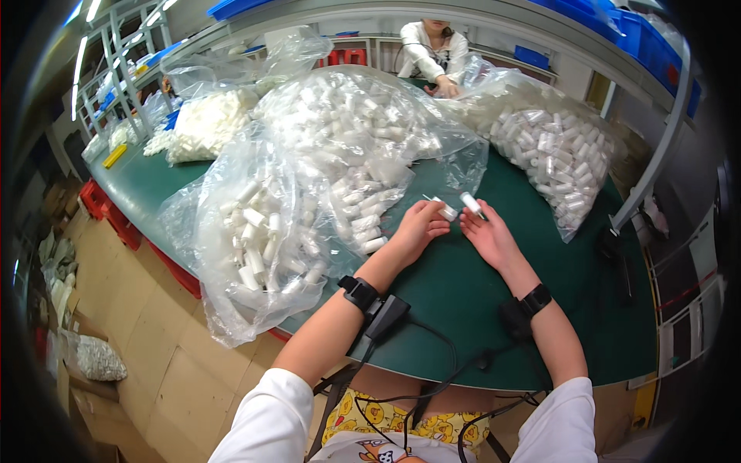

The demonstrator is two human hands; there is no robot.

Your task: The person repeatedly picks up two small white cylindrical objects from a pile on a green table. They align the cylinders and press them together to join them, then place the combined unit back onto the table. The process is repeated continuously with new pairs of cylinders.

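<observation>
Over the green table, my left hand [423, 224] pinches a small white cylindrical piece [444, 208] with a thin tip sticking out. Close beside it, my right hand [488, 231] holds another white cylinder [470, 203] between thumb and fingers. The two pieces are near each other, and I see a gap between them. To the left of my left hand lies an open clear plastic bag [255, 239] of white cylinders. Behind it, a larger clear bag [340, 108] is heaped with similar white pieces.
The green table [540, 309] carries another bag of white cylinders [552, 150] at right and a bag of cream pieces [207, 123] at far left. Across the table works another person [434, 50]. Black cables [455, 363] hang between my forearms. Red stools [116, 216] stand left.
</observation>
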